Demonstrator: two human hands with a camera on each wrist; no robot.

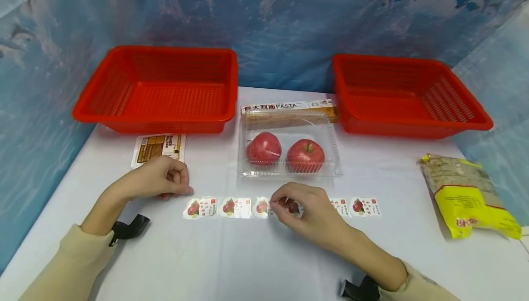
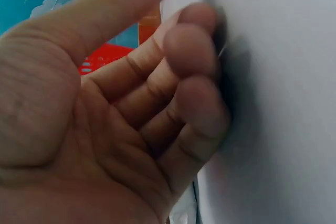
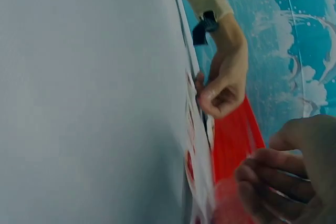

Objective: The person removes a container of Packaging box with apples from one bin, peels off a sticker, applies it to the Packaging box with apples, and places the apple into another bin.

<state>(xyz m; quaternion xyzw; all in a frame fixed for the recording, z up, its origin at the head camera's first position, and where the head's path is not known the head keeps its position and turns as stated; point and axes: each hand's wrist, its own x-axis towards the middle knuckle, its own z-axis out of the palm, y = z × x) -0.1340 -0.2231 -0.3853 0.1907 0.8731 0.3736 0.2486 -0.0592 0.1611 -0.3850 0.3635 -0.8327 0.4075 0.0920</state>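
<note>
In the head view, a row of several small labels with a red fruit print lies across the white table. My left hand rests at the left end of this row with fingers loosely bent; the left wrist view shows nothing in its palm. My right hand is over the middle of the row and hides part of it. Its thumb and index finger come near each other over a label; no held thing shows there. Behind the row, a clear plastic box contains two red apples.
Two red baskets stand at the back, one left and one right. Between them a pasta pack lies behind the box. A flat brown-and-white packet lies beyond my left hand. A yellow bag is on the right.
</note>
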